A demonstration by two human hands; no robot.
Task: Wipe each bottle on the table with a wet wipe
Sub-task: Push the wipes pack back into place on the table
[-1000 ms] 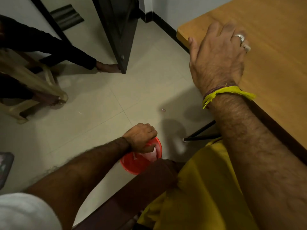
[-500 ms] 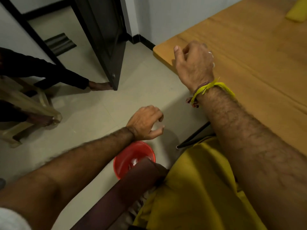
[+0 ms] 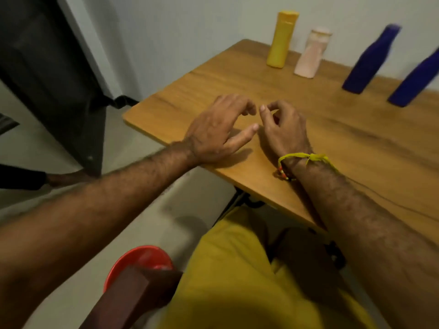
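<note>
Your left hand [image 3: 217, 129] and right hand [image 3: 282, 131] sit together near the counter's [image 3: 356, 143] front corner, fingers loosely curled and holding nothing; no wet wipe shows. The bottles stand upright, well beyond your fingertips along the far edge: yellow bottle [image 3: 281, 39], pink bottle [image 3: 311, 54], then two blue bottles [image 3: 370, 60] further right. Your right hand is probably the nearer one for reaching them.

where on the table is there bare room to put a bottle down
Bare wood lies between the hands (left hand, right hand) and the bottle row. It is crowded along the wall: yellow bottle, pink bottle, two blue bottles.
</note>
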